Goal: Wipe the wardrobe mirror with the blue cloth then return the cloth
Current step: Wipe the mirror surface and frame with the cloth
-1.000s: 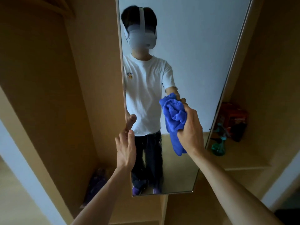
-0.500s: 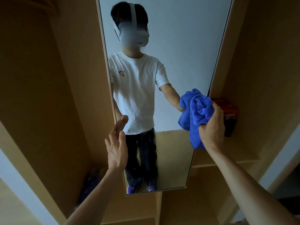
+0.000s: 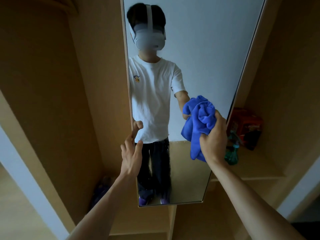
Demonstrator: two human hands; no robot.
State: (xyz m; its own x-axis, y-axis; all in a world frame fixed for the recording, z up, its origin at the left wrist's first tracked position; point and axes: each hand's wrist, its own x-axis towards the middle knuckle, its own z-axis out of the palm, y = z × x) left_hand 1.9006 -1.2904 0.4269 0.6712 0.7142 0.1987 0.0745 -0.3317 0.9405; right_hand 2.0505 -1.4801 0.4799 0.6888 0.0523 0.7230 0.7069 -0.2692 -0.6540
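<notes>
In the head view, the right grip (image 3: pixel 213 141) clutches the bunched blue cloth (image 3: pixel 199 122) against the mirror (image 3: pixel 207 49) near its right edge. It has swept there from the mirror's centre and now sits slightly back inward, so the wiping seems mid-stroke and the cloth's return not yet begun. The left grip (image 3: pixel 131 156), fingers extended and holding nothing, has risen to touch the mirror's left edge, likely steadying it.
</notes>
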